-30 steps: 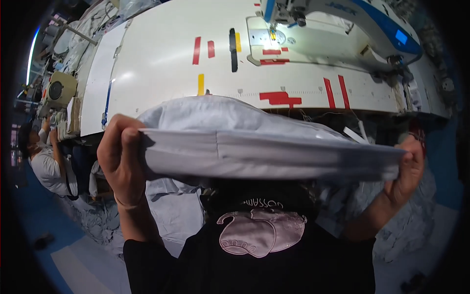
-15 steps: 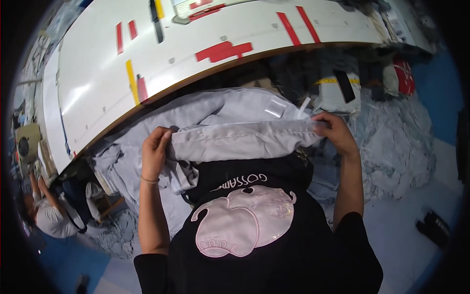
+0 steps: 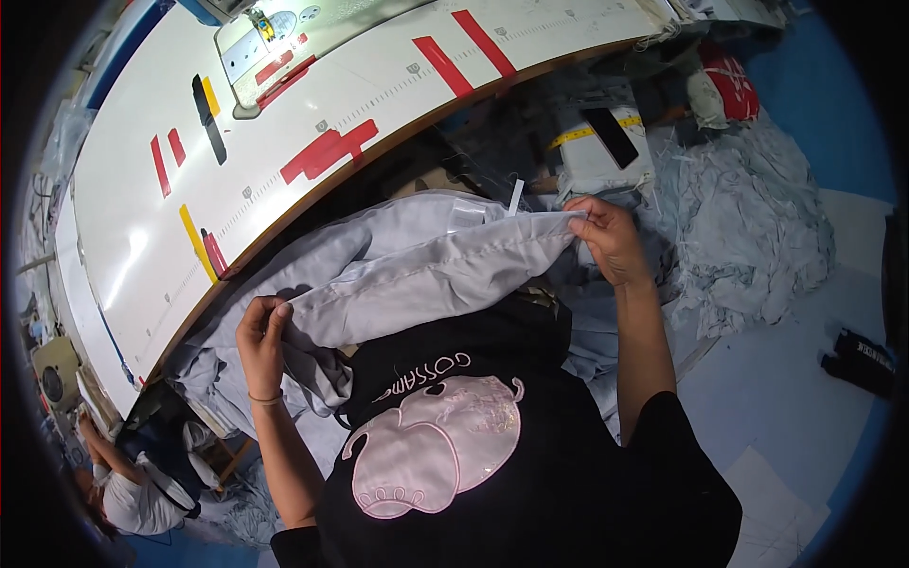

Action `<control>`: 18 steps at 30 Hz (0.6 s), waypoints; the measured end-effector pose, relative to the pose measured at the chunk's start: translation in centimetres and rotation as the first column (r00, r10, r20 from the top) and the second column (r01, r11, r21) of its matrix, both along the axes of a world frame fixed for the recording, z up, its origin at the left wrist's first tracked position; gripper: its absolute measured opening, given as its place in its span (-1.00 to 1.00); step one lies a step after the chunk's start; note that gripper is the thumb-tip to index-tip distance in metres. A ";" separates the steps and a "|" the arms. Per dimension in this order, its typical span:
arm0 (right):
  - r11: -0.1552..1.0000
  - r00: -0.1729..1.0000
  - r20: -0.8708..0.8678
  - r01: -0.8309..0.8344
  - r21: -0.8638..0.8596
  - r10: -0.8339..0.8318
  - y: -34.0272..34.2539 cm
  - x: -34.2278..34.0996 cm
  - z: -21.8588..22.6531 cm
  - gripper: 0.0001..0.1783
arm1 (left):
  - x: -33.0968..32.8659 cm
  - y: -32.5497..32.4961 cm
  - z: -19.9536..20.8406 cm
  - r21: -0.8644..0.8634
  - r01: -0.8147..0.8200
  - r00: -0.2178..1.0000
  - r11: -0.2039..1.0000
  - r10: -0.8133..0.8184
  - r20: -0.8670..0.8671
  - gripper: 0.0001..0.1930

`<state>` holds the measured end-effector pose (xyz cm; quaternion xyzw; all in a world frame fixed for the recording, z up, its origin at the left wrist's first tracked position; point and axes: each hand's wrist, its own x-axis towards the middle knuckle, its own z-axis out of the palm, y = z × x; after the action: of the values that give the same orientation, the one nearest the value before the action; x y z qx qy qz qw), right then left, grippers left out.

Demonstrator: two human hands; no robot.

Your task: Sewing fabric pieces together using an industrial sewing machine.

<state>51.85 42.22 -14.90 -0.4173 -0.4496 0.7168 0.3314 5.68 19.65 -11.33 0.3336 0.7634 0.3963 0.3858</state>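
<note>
Grey fabric [image 3: 426, 275] between both hands

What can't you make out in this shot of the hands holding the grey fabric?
Head view:
- Left hand: fingertips buried in the grey fabric.
- Right hand: what it pinches is too small to tell.
- Sewing machine: cut off by the top edge.
- Fabric's lower part: hidden behind the black shirt.

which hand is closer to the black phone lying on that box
Right. The right hand grips the grey fabric just below the black phone; the left hand is far across at the fabric's other end.
</note>
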 end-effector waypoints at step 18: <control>0.934 0.934 0.118 0.317 0.164 -0.337 0.6 -2.1 -2.7 -0.96 | 0.9 -0.1 -2.5 0.079 -0.121 0.992 0.989 0.123 -0.017 -0.87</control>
<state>49.71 42.80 -17.57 -0.5124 -0.4466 0.5855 0.4419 6.60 19.55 -13.81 0.3054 0.7705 0.4451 0.3392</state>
